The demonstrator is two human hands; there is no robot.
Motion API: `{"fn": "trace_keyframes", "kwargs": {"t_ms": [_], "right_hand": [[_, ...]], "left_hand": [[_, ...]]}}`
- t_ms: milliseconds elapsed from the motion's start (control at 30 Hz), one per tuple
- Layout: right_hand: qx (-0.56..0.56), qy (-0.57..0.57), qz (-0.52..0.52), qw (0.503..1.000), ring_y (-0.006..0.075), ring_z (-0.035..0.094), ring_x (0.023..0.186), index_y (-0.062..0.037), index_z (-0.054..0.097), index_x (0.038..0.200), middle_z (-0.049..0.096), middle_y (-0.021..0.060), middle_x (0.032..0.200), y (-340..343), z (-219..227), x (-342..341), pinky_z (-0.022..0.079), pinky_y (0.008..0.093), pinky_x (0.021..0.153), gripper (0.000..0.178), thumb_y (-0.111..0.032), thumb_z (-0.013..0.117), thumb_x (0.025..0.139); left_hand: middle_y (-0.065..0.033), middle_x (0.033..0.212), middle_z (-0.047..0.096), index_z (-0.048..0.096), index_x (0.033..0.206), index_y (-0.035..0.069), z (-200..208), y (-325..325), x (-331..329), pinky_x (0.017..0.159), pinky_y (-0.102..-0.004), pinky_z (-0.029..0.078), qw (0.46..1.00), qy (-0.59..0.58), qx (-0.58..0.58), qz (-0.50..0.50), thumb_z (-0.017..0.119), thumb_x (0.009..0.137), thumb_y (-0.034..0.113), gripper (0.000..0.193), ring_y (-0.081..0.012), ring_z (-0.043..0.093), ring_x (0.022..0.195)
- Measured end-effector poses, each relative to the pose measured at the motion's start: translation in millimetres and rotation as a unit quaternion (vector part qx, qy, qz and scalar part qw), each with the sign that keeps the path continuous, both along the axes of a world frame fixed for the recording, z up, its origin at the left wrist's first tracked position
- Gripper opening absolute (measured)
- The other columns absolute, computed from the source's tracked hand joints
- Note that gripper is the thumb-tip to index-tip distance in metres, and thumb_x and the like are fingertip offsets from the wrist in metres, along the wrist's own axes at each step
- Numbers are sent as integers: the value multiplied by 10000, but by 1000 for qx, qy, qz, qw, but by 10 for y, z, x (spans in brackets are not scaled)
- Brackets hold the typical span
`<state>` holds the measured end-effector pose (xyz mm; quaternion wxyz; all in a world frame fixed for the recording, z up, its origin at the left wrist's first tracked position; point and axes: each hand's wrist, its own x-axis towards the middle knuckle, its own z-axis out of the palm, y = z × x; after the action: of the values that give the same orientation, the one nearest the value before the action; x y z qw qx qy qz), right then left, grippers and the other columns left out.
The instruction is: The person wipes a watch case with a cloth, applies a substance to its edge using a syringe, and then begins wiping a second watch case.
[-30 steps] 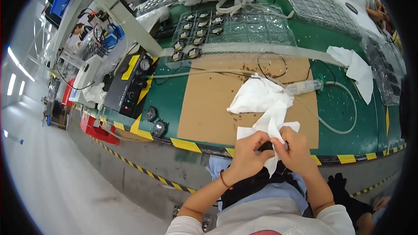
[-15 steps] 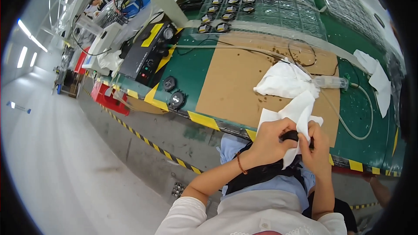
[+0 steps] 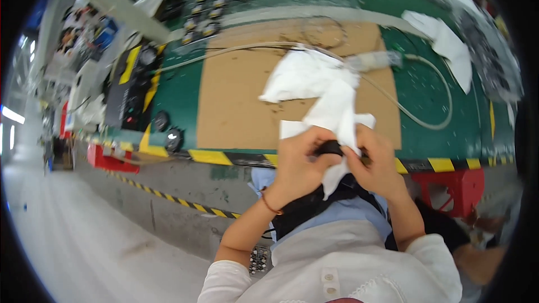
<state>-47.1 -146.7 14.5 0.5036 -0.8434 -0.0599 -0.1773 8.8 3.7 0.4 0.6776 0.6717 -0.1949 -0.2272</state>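
My left hand [image 3: 303, 163] is closed around a small black rounded part [image 3: 329, 148], just over the front edge of the bench. My right hand [image 3: 375, 160] pinches a white wiping cloth [image 3: 338, 105] and presses it against that part. The cloth hangs down between the hands, and its upper end reaches a crumpled white cloth heap [image 3: 300, 78] on the brown cardboard sheet [image 3: 236, 112]. My fingers and the cloth hide much of the black part. Two round black parts [image 3: 173, 139] sit by the bench's left front edge.
A clear syringe-like dispenser barrel [image 3: 375, 62] with a looping hose [image 3: 446, 120] lies right of the cloth heap. A black control box [image 3: 124, 87] stands at the left. Rows of black parts [image 3: 212, 8] fill a clear tray behind. More white cloth [image 3: 446, 42] lies at the far right.
The view has swung to the right, so the bench and hands appear further left and a red stool shows under the bench. Both hands keep their hold on the part and cloth.
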Motion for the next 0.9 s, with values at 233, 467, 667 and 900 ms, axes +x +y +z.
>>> {"fn": "trace_keyframes", "kwargs": {"t_ms": [233, 467, 667, 900], "right_hand": [[-90, -47, -83, 991, 226, 387, 425, -24, 399, 654, 370, 93, 522, 40, -62, 118, 295, 307, 401, 279, -119, 637, 764], [298, 35, -69, 951, 15, 400, 575, -22, 508, 769, 456, -42, 647, 14, -135, -20, 310, 197, 465, 249, -240, 518, 888], [337, -8, -45, 940, 35, 417, 644, 4, 554, 910, 494, -7, 788, 62, -114, -62, 334, 185, 526, 261, -251, 501, 894], [295, 38, -12, 955, 108, 489, 711, 47, 563, 914, 523, 51, 841, -38, -55, -72, 377, 205, 619, 245, -189, 499, 888]], "left_hand": [[-70, 784, 621, 571, 902, -38, -59, -73, 20, 676, -203, 459, 997, -81, -6, 17, 519, 643, -136, 282, -70, 581, 753], [-97, 895, 593, 520, 938, -69, 66, 16, 60, 724, -231, 480, 989, 70, -130, 31, 568, 687, -171, 274, -136, 582, 827], [-99, 886, 600, 529, 957, -50, 95, 82, 74, 714, -233, 489, 977, 131, -165, 40, 662, 695, -81, 296, -131, 591, 802], [-104, 883, 605, 530, 958, -50, 58, 47, 87, 710, -228, 495, 965, 140, -215, 43, 664, 692, -75, 299, -128, 596, 794]]}}
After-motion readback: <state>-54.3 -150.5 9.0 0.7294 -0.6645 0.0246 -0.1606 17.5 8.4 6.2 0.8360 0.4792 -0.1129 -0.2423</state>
